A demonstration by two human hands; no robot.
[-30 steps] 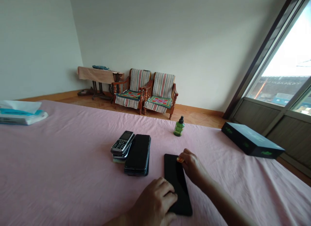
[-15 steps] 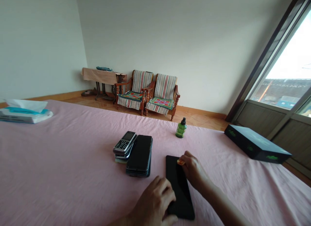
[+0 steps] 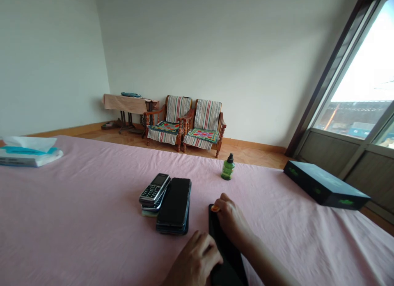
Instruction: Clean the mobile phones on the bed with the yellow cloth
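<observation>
A black smartphone (image 3: pixel 222 244) lies flat on the pink tablecloth (image 3: pixel 76 212) near the front edge. My left hand (image 3: pixel 194 260) rests on its near left edge with the fingers curled, holding it in place. My right hand (image 3: pixel 230 220) lies over the phone's far end, its fingers pinched on a small orange piece (image 3: pixel 215 209) at the phone's top corner. To the left sits a stack of black smartphones (image 3: pixel 174 205), and beside it a small pile topped by a keypad phone (image 3: pixel 154 188).
A green spray bottle (image 3: pixel 228 167) stands beyond the phones. A dark box (image 3: pixel 324 188) lies at the right of the table, and a tissue pack (image 3: pixel 27 152) at the far left. Two striped wooden chairs (image 3: pixel 184 124) and a side table stand by the far wall.
My right hand with the orange piece has shifted left along the phone's far end, toward its top left corner. The view has tilted up slightly; my left hand stays on the phone.
</observation>
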